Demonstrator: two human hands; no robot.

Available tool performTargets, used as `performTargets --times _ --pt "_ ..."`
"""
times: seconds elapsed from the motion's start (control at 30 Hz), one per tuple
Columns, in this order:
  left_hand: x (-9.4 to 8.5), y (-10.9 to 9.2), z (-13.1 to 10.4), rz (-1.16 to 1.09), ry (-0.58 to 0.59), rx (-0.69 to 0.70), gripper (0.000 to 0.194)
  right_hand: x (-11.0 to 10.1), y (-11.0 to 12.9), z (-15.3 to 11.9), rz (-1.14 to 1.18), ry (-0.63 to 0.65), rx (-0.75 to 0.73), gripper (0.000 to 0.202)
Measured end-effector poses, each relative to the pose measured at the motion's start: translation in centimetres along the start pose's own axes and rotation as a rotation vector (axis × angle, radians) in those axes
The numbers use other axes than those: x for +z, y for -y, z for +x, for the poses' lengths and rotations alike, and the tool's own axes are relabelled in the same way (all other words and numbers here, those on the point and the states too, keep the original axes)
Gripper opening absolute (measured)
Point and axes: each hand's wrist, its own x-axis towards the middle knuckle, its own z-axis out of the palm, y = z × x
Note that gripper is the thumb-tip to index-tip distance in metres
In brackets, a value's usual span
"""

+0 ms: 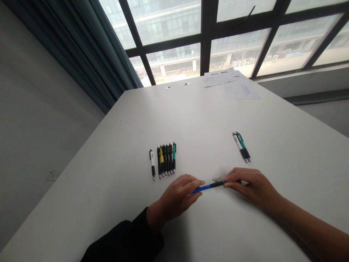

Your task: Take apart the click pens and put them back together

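A blue pen (205,187) with a dark grip is held nearly level above the white table, between both hands. My left hand (180,193) pinches its blue end between thumb and fingers. Closed on the other end, near the dark grip, is my right hand (249,183). A bit of blue and a dark tip show at the right fingers; whether they belong to the same pen or a separate piece, I cannot tell. Just behind the grip lies a small greyish piece (217,179), too small to name.
A row of several black pens with a yellow pen (161,160) and a green pen (174,158) lies left of centre, a white pen (152,163) beside it. Another white pen (239,145) and green pen (243,145) lie right. Papers (240,89) rest at the table's (191,116) far edge.
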Motion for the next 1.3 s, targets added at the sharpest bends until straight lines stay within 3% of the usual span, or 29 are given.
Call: performTargets --times 0.17,0.43,0.7,0.93,1.1,1.3 --pt "0.1 -0.3 0.2 0.09 0.018 0.06 0.019 0.6 -0.4 -0.2 0.025 0.084 0.06 0.02" --pt "0.1 -0.5 0.3 0.003 -0.114 -0.123 0.013 0.1 -1.2 0.0 -0.188 0.105 -0.07 0.023" --pt "0.2 -0.5 0.3 -0.02 -0.15 -0.142 0.014 0.5 -0.9 -0.1 -0.222 0.143 -0.129 0.033" --pt "0.2 -0.7 0.2 -0.024 -0.165 -0.155 0.016 0.9 -1.0 -0.1 -0.294 0.147 -0.083 0.029" --pt "0.1 -0.6 0.2 -0.003 -0.159 -0.144 0.016 1.3 -1.4 0.0 -0.362 0.108 -0.067 0.018" --pt "0.2 -0.2 0.1 0.05 -0.161 -0.153 0.016 0.8 -1.4 0.1 -0.308 -0.065 -0.07 0.01"
